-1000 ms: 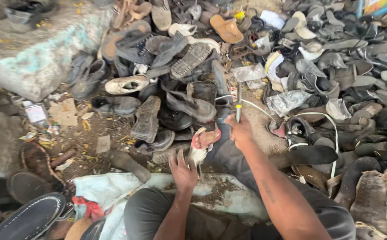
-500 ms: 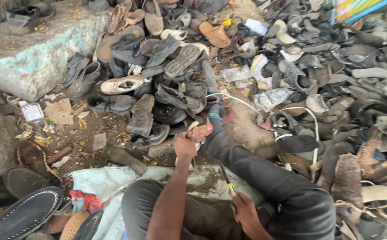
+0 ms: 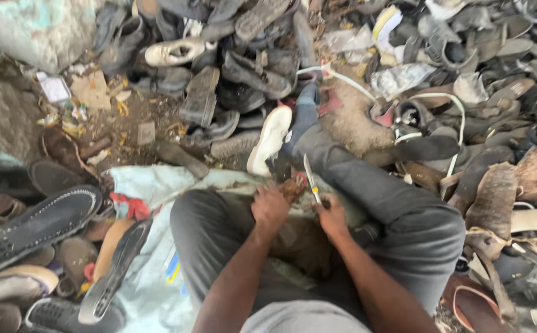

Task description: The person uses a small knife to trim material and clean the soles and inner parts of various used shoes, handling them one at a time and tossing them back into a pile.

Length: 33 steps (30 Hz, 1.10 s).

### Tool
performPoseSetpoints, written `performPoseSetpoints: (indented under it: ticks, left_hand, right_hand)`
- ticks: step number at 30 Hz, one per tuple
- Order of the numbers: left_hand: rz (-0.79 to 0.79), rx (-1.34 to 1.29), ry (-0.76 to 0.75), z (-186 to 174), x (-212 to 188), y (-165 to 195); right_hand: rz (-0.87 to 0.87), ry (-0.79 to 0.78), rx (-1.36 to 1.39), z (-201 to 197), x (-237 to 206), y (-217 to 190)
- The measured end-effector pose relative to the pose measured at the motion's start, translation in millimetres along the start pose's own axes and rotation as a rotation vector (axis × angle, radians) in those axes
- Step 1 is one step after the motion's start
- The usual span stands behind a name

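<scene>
I sit on the ground with my grey-trousered legs stretched out. My left hand [image 3: 270,208] grips a worn brown shoe piece [image 3: 293,187] resting on my lap. My right hand [image 3: 332,215] is closed around a small knife [image 3: 310,180] with a yellow-marked handle, blade pointing up and away, right beside the brown piece. A white shoe sole [image 3: 270,139] lies on the ground just beyond my hands, next to my outstretched leg.
A big heap of old shoes and soles [image 3: 466,92] covers the ground ahead and to the right. Black soles [image 3: 40,225] lie at my left on a pale sack [image 3: 151,185]. A stone block [image 3: 34,31] stands far left.
My left hand came down from the raised position to my lap with a brown piece. My right hand brought the knife up beside it. The view tilted down and closer.
</scene>
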<state>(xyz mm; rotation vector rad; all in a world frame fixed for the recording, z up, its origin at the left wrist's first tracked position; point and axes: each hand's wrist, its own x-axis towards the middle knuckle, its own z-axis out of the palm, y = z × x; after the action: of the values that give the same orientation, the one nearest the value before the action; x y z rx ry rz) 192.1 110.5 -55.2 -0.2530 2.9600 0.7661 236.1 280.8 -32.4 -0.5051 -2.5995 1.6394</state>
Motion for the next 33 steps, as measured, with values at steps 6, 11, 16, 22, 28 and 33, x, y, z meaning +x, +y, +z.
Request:
performPoseSetpoints:
  ticks: [6, 11, 16, 22, 28, 33]
  left_hand:
    - [0.584, 0.088, -0.002, -13, 7, 22]
    - [0.433, -0.005, 0.036, -3, 40, 39]
    - [0.380, -0.080, 0.073, 11, 50, 48]
    - [0.615, -0.196, 0.368, 23, 43, 32]
    - [0.592, -0.149, 0.331, 34, 42, 29]
    - [0.568, -0.047, 0.295, 31, 44, 36]
  right_hand:
    - [0.035, 0.043, 0.157, -17, -18, -8]
    - [0.128, 0.007, 0.311, -22, -21, -10]
    - [0.233, -0.031, 0.363, -19, -20, 1]
    - [0.190, -0.048, 0.040, -22, -2, 27]
    - [-0.072, -0.015, -0.317, -21, 17, 41]
    - [-0.003, -0.022, -0.271, -20, 18, 45]
